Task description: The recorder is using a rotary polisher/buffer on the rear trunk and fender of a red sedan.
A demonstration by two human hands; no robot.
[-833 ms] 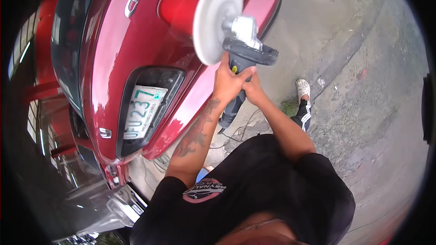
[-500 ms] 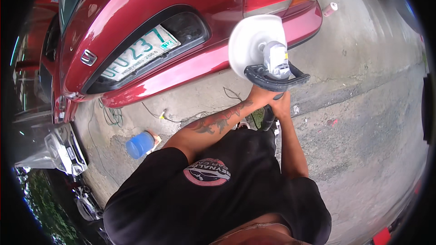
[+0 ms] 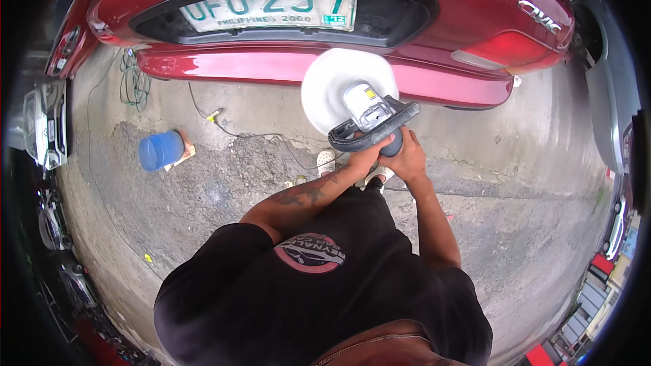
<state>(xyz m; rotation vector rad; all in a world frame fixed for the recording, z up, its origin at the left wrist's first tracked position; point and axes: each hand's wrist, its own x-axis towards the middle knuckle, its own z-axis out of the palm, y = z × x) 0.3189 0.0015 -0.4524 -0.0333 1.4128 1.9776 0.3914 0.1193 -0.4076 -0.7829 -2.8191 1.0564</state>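
Head view: a dark rotary polisher [image 3: 367, 112] with a silver metal head and black loop handle sits just above the middle of the frame. Both bare hands are wrapped round its body below the handle, the left hand [image 3: 366, 158] on the left and the right hand [image 3: 409, 158] on the right (some fingers are hidden, but neither hand hangs free). Its broad white round pad [image 3: 324, 88] overlaps the glossy red car bumper [image 3: 451, 85] in the picture; whether the two touch, I cannot tell. The step in hand looks like lining the polisher up with the bumper, and the next move would call for a firm two-handed grip and a flat pad. Edges to mind are the bumper's lower rim, the black plastic number-plate recess [image 3: 395, 17] just above the pad, and the red tail light [image 3: 512, 51] at upper right. Open room lies over the grey concrete floor [image 3: 488, 142] right of the hands; at left, a thin dark cable [image 3: 254, 136] runs towards the white perforated clogs [image 3: 326, 160], while a blue cylindrical container [image 3: 160, 151] sits well apart.
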